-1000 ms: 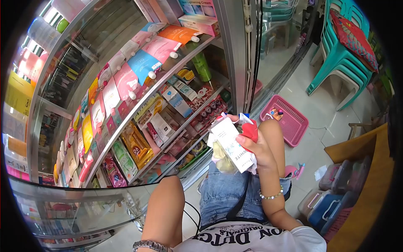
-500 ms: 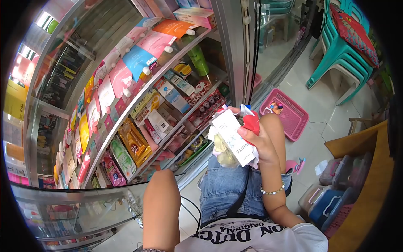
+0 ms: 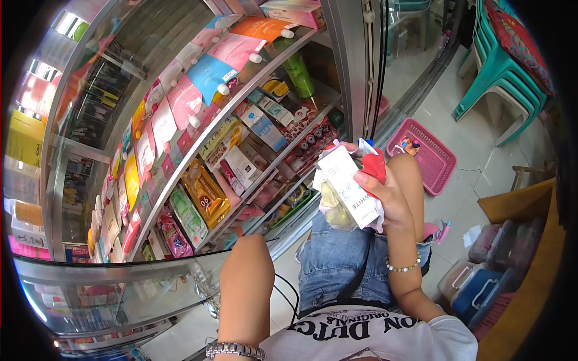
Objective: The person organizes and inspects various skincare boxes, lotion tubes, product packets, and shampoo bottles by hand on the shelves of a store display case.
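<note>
My right hand [image 3: 385, 195] is closed around a white carton [image 3: 347, 180] printed with "WHITE", with the thumb laid across it. Bunched in the same grip are a red wrapper [image 3: 374, 166] and a crinkled clear plastic packet [image 3: 336, 204] with something yellowish-green inside. The bundle hangs over my denim shorts [image 3: 331, 256], in front of the glass display case [image 3: 208, 198]. At the lower left my left arm [image 3: 245, 289] is bent, a metal watch [image 3: 235, 350] on its wrist; the left hand itself lies outside the picture.
Shelves in the case hold soft pouches, boxes and an orange pack [image 3: 208, 195]. A pink plastic basket [image 3: 430, 157] with a small item inside sits on the tiled floor. Stacked green chairs [image 3: 503, 72] stand beyond. Lidded plastic containers [image 3: 481, 283] are at the right, beside a wooden panel [image 3: 530, 240].
The whole view has shifted slightly, so things appear further right. More of the left wrist's watch shows. My right hand keeps the same hold on the carton and wrappers.
</note>
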`<state>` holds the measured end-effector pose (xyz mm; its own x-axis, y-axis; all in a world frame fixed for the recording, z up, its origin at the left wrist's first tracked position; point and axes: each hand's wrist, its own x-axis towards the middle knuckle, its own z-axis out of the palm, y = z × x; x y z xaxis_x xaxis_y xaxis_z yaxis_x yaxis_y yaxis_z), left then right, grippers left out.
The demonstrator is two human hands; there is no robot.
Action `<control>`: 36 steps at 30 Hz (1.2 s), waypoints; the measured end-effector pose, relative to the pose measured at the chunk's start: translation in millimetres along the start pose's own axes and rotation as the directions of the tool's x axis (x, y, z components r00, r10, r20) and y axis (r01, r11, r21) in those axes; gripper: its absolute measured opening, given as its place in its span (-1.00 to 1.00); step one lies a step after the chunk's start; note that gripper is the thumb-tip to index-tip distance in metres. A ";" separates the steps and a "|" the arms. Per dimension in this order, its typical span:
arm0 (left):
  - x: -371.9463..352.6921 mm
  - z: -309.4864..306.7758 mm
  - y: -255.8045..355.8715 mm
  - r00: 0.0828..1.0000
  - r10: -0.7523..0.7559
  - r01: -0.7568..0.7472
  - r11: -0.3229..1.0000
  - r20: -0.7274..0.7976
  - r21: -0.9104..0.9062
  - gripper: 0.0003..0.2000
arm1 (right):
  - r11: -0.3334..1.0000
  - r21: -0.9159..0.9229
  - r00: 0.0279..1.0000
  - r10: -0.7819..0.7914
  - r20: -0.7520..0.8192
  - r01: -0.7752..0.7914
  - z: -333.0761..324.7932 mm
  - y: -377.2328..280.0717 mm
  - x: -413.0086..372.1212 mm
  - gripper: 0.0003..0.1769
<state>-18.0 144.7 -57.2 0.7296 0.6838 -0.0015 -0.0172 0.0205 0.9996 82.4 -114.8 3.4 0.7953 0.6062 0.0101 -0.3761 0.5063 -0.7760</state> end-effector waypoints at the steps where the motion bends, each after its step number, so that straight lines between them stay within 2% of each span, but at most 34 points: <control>1: -0.4 0.4 0.2 1.000 -0.007 0.007 1.000 -0.005 0.019 -0.15 | 1.000 -0.001 1.000 0.004 0.008 -0.004 -0.8 -0.3 0.3 -0.41; 16: -19.7 27.7 43.8 0.990 -0.100 0.124 0.958 -0.103 0.260 -0.20 | 1.000 0.008 1.000 -0.012 -0.010 0.012 -4.8 3.1 2.7 -0.43; 19: -26.0 39.8 68.2 0.964 -0.252 0.268 0.914 -0.091 0.304 -0.09 | 1.000 -0.011 1.000 0.008 -0.011 -0.008 -3.6 1.3 1.9 -0.44; 20: -25.7 40.9 71.1 0.964 -0.249 0.266 0.915 -0.093 0.303 -0.09 | 1.000 -0.012 1.000 0.007 -0.008 -0.007 -3.1 0.9 2.2 -0.44; 25: -19.3 46.9 82.5 0.906 -0.406 0.411 0.780 -0.119 0.472 -0.14 | 1.000 0.004 1.000 0.001 -0.014 -0.001 -4.1 0.5 1.4 -0.45; 31: -9.7 44.4 92.1 0.802 -0.566 0.543 0.552 -0.194 0.633 -0.20 | 1.000 0.022 1.000 0.013 -0.012 -0.013 -0.9 -2.0 1.2 -0.45; 32: -8.9 46.1 91.6 0.803 -0.565 0.541 0.557 -0.190 0.630 -0.20 | 1.000 0.017 1.000 0.011 -0.011 -0.011 -0.7 -2.1 2.2 -0.45; 36: -20.0 33.8 103.6 0.701 -0.678 0.640 0.463 -0.221 0.613 -0.24 | 0.999 0.035 1.000 0.010 0.000 -0.010 -1.1 0.1 3.0 -0.44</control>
<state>-11.3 108.5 47.3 0.3724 0.6268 -0.6844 0.8783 0.0003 0.4781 85.3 -113.5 2.6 0.7913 0.6114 0.0027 -0.4002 0.5214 -0.7536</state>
